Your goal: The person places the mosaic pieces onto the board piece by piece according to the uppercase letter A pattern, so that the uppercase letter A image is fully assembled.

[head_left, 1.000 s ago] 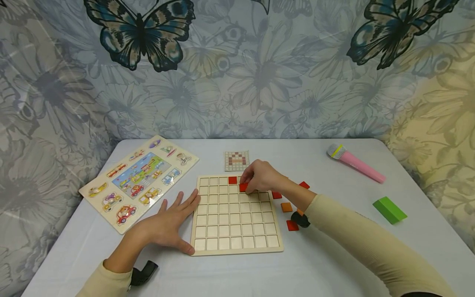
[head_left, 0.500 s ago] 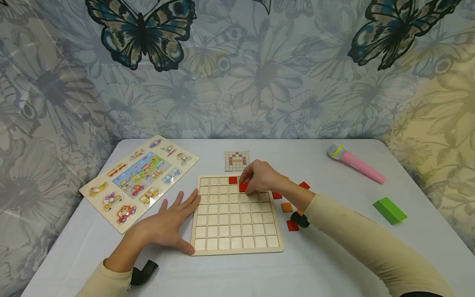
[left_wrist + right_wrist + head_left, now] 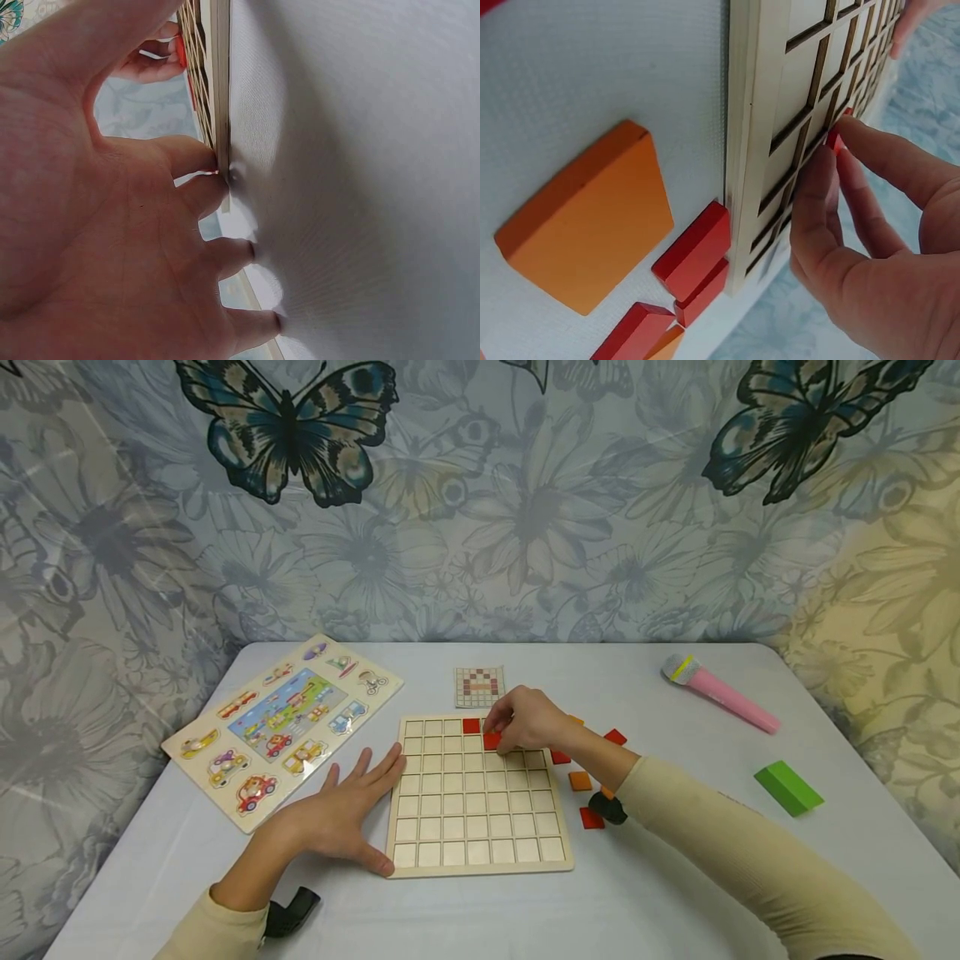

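Observation:
A square wooden grid board [image 3: 476, 817] lies on the white table. My left hand [image 3: 341, 814] is spread along its left side, fingers straight, with thumb and fingertips at the board's edge. In the left wrist view the fingertips [image 3: 238, 253] touch the cloth and the frame. My right hand [image 3: 528, 718] pinches a red square tile [image 3: 492, 741] over the second row of cells; in the right wrist view the tile is mostly hidden by the fingers. Another red tile [image 3: 471, 726] sits in a top-row cell.
Loose red tiles [image 3: 592, 818] and orange tiles [image 3: 580, 781] lie right of the board, some beneath the right forearm. Behind the board is a small pattern card [image 3: 478, 687]. A picture puzzle board [image 3: 281, 722] stands left; a pink toy microphone [image 3: 722, 694] and a green block [image 3: 789, 788] lie right.

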The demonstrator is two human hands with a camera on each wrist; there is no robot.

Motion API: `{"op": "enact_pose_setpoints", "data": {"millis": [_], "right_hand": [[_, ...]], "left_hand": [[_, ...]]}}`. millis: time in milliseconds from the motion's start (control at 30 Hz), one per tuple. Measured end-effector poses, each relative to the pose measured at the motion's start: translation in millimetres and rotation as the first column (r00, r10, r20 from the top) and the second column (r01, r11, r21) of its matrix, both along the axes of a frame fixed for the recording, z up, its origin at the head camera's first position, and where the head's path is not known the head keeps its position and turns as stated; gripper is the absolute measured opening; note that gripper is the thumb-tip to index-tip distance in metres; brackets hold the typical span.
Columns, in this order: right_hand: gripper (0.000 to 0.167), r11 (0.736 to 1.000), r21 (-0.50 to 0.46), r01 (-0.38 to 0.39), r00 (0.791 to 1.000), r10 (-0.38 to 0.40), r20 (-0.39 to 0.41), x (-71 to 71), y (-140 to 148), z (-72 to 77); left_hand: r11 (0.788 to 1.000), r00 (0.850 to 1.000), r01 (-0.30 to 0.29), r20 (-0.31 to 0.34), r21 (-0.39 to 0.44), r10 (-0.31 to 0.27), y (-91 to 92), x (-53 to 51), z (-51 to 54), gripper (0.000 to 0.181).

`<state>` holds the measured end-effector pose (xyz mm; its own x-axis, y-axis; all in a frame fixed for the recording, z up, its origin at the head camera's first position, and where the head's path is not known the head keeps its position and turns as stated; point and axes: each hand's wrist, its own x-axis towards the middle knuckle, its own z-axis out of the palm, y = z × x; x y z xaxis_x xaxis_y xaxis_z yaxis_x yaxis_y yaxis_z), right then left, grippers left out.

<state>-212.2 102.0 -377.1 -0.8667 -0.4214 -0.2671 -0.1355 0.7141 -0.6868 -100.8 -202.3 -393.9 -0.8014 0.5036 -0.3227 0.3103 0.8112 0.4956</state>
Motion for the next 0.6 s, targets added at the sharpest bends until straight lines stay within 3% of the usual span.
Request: {"op": "enact_pose_setpoints", "data": {"millis": [600], "right_hand": [[0.021,0.998,-0.045,0.038,0.999,-0.038,0.003,0.8,19,-0.4]], "left_hand": [[1.000,1.000,-0.006,-0.005,-0.024,0.006,3.1,0.8,1.8,0.141]]}}
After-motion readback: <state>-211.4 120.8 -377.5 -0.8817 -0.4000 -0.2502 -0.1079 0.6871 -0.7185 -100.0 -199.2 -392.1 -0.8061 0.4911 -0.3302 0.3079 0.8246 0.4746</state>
